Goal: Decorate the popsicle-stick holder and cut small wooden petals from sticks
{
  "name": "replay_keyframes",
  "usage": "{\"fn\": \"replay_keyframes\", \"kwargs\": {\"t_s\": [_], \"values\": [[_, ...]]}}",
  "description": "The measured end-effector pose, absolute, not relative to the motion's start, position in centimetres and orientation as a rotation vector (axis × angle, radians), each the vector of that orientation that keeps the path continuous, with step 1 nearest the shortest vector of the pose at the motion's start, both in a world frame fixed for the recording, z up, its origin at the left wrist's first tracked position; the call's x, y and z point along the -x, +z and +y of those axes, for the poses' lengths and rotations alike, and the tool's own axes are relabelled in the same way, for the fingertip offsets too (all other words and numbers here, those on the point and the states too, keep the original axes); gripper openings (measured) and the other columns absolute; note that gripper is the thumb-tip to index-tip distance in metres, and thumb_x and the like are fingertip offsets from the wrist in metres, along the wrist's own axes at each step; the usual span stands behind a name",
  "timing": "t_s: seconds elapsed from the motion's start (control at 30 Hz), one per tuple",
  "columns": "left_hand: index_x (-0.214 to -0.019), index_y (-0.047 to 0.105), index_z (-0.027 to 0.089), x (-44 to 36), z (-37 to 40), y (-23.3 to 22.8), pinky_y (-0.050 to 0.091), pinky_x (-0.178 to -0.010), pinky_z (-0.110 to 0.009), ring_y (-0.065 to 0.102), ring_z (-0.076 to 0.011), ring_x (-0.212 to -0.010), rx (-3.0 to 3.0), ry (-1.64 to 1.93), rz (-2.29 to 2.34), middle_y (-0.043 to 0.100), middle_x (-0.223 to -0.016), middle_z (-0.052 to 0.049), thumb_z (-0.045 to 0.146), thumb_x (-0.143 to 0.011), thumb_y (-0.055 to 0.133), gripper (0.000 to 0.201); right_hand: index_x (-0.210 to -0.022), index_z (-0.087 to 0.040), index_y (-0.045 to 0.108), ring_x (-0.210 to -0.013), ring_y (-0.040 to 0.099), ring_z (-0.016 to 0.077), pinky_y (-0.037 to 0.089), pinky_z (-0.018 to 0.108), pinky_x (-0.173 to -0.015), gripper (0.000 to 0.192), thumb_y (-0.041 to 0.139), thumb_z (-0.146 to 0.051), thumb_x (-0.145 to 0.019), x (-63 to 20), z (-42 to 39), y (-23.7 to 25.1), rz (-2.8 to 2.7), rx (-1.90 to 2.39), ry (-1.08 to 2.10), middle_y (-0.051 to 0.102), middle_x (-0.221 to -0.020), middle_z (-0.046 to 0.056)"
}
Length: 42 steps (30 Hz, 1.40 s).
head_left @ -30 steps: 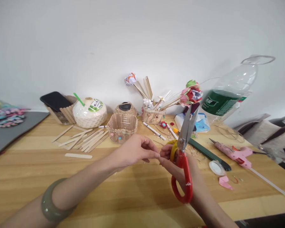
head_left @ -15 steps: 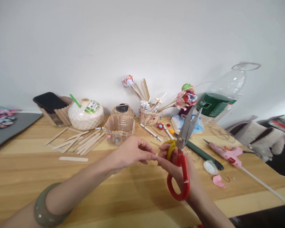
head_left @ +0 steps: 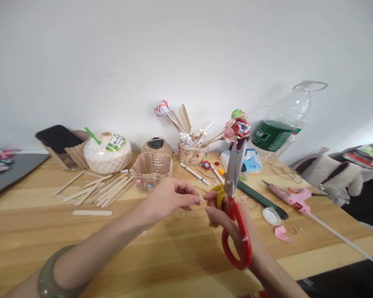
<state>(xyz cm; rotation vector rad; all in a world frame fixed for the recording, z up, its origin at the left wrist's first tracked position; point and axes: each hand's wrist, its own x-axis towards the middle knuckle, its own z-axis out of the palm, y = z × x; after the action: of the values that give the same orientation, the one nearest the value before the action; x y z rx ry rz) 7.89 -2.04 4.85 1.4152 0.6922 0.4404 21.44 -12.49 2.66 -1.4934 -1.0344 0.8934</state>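
Note:
My left hand (head_left: 177,196) is closed in a pinch above the table. A small pale piece (head_left: 201,198), too small to name, pokes out between its thumb and fingertips. My right hand (head_left: 225,213) is wrapped round scissors (head_left: 235,167) with red and yellow handles. Their blades point up and away from me, nearly together. The fingertips of both hands are close but apart. Just beyond my left hand stands a clear basket (head_left: 152,162) trimmed with wooden strips and beads.
Craft sticks (head_left: 112,190) lie on the left of the table (head_left: 127,256), near a wrapped coconut (head_left: 108,155). Twine (head_left: 157,147) and a pot of paper flowers (head_left: 192,154) stand at the back. A pink glue gun (head_left: 294,198) and a large bottle (head_left: 279,124) are on the right.
My fingertips have come apart, and the pale piece shows in my left hand. The scissor blades have drawn closer together. The whole view has shifted slightly.

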Motion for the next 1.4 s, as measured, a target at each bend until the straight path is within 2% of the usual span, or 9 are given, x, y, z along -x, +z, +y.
{"fn": "replay_keyframes", "kwargs": {"t_s": [0.1, 0.17, 0.33, 0.47, 0.77, 0.97, 1.13, 1.4], "values": [[-0.063, 0.068, 0.017, -7.7, -1.9, 5.8, 0.05, -0.063, -0.024, 0.059, -0.0117, -0.064, -1.374, 0.554, 0.717, 0.066, -0.064, 0.001, 0.02, -0.064, 0.07, 0.004, -0.084, -0.018, 0.058, -0.052, 0.04, 0.0122, 0.036, 0.024, -0.047, 0.037, 0.057, -0.054, -0.077, -21.7, -13.7, 2.0, -1.106, 1.507, 0.936, 0.042, -0.059, -0.005], [-0.062, 0.067, 0.017, -7.5, -1.8, 6.3, 0.05, -0.062, -0.024, 0.058, -0.0106, -0.061, -1.346, 0.628, 0.725, 0.065, -0.062, 0.002, 0.018, -0.063, 0.071, 0.004, -0.082, -0.018, 0.058, -0.054, 0.041, 0.0127, 0.036, 0.025, -0.05, 0.044, 0.052, -0.061, -0.079, -21.8, -14.5, 2.0, -1.218, 1.518, 1.016, 0.042, -0.06, -0.004], [-0.066, 0.068, 0.016, -7.1, -1.9, 6.8, 0.05, -0.061, -0.023, 0.058, -0.0098, -0.06, -1.34, 0.747, 0.702, 0.067, -0.066, 0.001, 0.021, -0.065, 0.07, 0.006, -0.075, -0.019, 0.055, -0.057, 0.039, 0.0144, 0.03, 0.025, -0.05, 0.058, 0.047, -0.077, -0.07, -21.4, -15.1, 3.0, -1.388, 1.596, 1.006, 0.044, -0.062, -0.002], [-0.065, 0.067, 0.015, -7.3, -2.4, 6.8, 0.051, -0.06, -0.022, 0.057, -0.009, -0.059, -1.266, 0.81, 0.748, 0.066, -0.064, 0.002, 0.02, -0.063, 0.071, 0.007, -0.077, -0.02, 0.054, -0.058, 0.039, 0.0145, 0.032, 0.025, -0.054, 0.059, 0.044, -0.078, -0.071, -20.8, -14.9, 3.5, -1.387, 1.627, 0.994, 0.044, -0.065, -0.002], [-0.065, 0.067, 0.014, -7.6, -3.0, 6.7, 0.052, -0.063, -0.023, 0.059, -0.0111, -0.065, -1.204, 0.867, 0.746, 0.066, -0.065, 0.001, 0.021, -0.061, 0.073, 0.01, -0.071, -0.019, 0.049, -0.053, 0.038, 0.0124, 0.031, 0.025, -0.05, 0.061, 0.042, -0.08, -0.07, -20.7, -14.6, 3.3, -1.377, 1.672, 0.963, 0.044, -0.061, -0.003], [-0.064, 0.067, 0.014, -7.7, -3.2, 6.6, 0.052, -0.064, -0.024, 0.059, -0.0115, -0.065, -1.186, 0.89, 0.756, 0.066, -0.064, 0.001, 0.021, -0.061, 0.073, 0.01, -0.067, -0.02, 0.042, -0.053, 0.034, 0.0117, 0.029, 0.024, -0.047, 0.06, 0.04, -0.08, -0.071, -21.3, -14.1, 2.2, -1.43, 1.662, 0.983, 0.037, -0.059, -0.004], [-0.065, 0.067, 0.014, -7.7, -3.3, 6.5, 0.052, -0.064, -0.023, 0.059, -0.0113, -0.067, -1.194, 0.901, 0.747, 0.066, -0.065, 0.001, 0.02, -0.062, 0.072, 0.008, -0.065, -0.021, 0.04, -0.055, 0.035, 0.0134, 0.03, 0.025, -0.049, 0.06, 0.039, -0.08, -0.07, -21.0, -13.9, 2.9, -1.405, 1.734, 0.944, 0.04, -0.061, -0.002], [-0.066, 0.067, 0.015, -7.7, -3.1, 6.5, 0.053, -0.063, -0.025, 0.06, -0.0133, -0.068, -1.193, 0.878, 0.749, 0.067, -0.068, -0.001, 0.025, -0.061, 0.073, 0.012, -0.061, -0.022, 0.035, -0.053, 0.026, 0.0116, 0.021, 0.025, -0.046, 0.058, 0.042, -0.079, -0.07, -21.7, -13.9, 2.2, -1.415, 1.757, 0.92, 0.031, -0.058, -0.005]]}}
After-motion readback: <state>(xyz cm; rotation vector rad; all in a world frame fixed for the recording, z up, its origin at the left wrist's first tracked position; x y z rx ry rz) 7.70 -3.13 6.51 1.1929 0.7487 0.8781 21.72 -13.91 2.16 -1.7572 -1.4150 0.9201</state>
